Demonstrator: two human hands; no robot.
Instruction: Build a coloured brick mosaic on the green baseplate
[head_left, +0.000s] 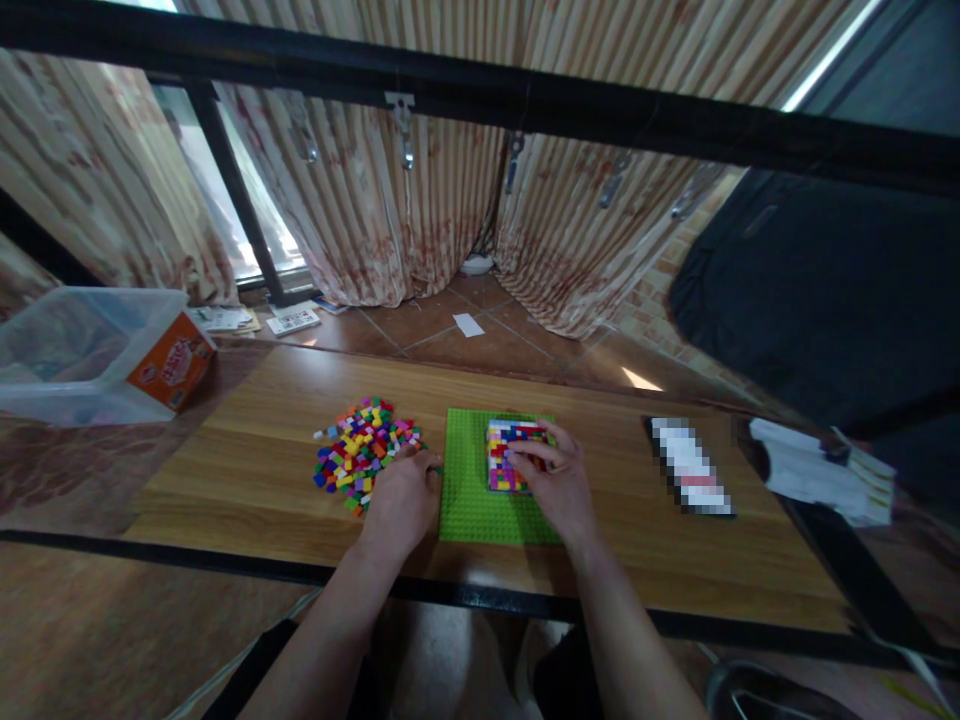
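Brickwork (500, 455) in many colors sits on the green studded baseplate (465, 510), partly covered by your right hand (559, 480).

Your right thumb and forefinger come in narrow at the brickwork's surface, while your left hand (405, 492) rests at the near right edge of the pile of loose toy bricks (364, 445), fingers bent and close together, on the wood-grain tabletop (247, 480); whether either of your 2 hands grips a brick cannot be told from this view. Seating a piece well would likely call for squaring it to its neighbors, then pressing straight down with 1 fingertip, so adjoining bricks stay put. A light left wrist should help avoid sweeping pieces from the pile against the baseplate.
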